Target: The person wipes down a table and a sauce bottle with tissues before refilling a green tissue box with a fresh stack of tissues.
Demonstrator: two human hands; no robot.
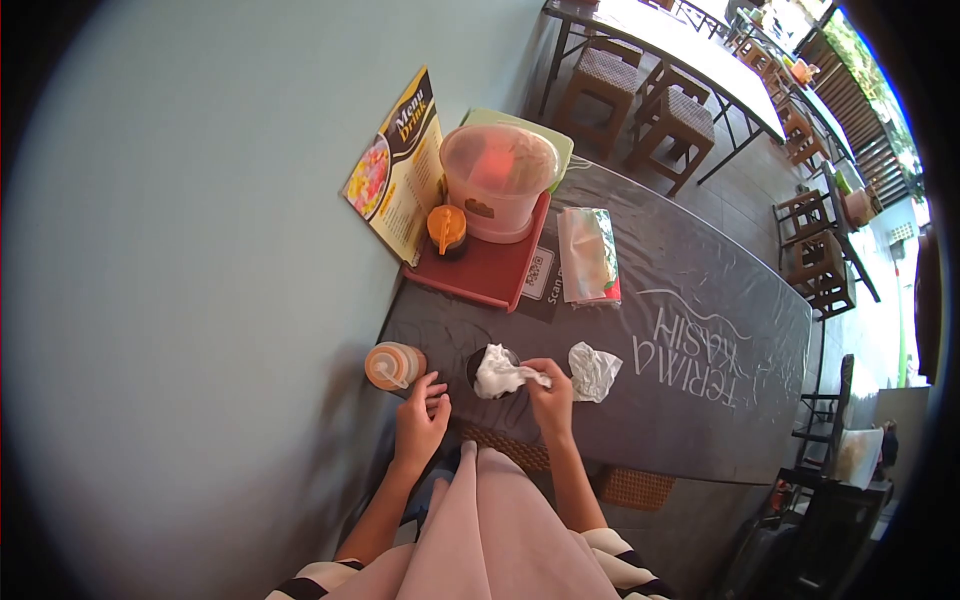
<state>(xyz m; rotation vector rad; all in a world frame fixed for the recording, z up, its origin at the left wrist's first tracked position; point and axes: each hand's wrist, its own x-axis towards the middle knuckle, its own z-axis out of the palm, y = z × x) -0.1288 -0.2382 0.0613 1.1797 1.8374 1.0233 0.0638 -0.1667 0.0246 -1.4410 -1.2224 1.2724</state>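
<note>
My right hand (550,391) pinches a crumpled white tissue (497,372), which lies over a small dark round container (477,362) near the table's front edge. Beside a sauce bottle (394,366) with a pale cap, my left hand (423,414) hangs with its fingers slightly curled and apart, and nothing shows in it. Just right of my right hand lies another crumpled white paper (594,371).
On a red tray (470,283) by the wall stand a clear tub (498,180) and an orange-lidded jar (447,231), next to a menu (400,170). A tissue packet (590,256) lies right of them. Stools (676,122) and tables fill the background.
</note>
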